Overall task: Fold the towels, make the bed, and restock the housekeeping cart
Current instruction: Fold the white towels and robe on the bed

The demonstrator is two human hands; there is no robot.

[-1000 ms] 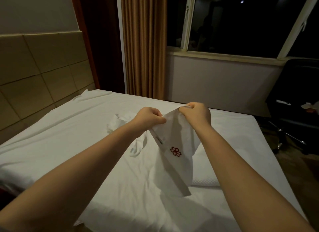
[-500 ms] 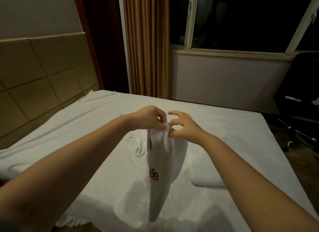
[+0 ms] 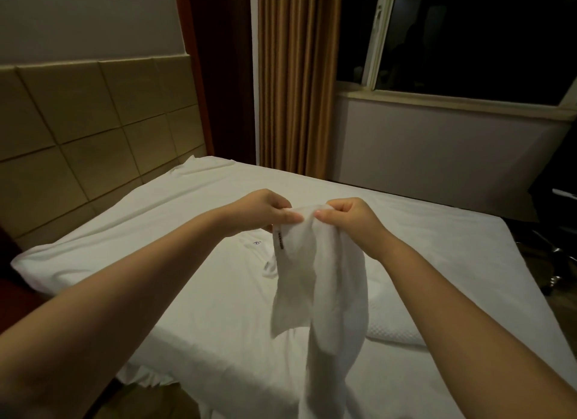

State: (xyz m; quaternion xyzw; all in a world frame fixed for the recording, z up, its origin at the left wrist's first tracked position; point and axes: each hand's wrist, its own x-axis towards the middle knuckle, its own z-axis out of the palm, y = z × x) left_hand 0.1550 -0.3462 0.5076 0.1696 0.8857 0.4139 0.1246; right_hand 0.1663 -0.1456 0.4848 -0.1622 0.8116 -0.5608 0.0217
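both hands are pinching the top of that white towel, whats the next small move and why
Probably slide the left hand and right hand apart along the top edge until each reaches a corner. They pinch the white towel almost side by side, so it hangs bunched and twisted above the bed. It likely needs to hang flat before any fold.

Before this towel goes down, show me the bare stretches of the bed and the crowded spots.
Bare: the sheet between the headboard and the left hand, and the far strip toward the curtain and window wall. Crowded: under the held towel, where a loose white cloth lies, and beside the right forearm, where a folded waffle towel sits.
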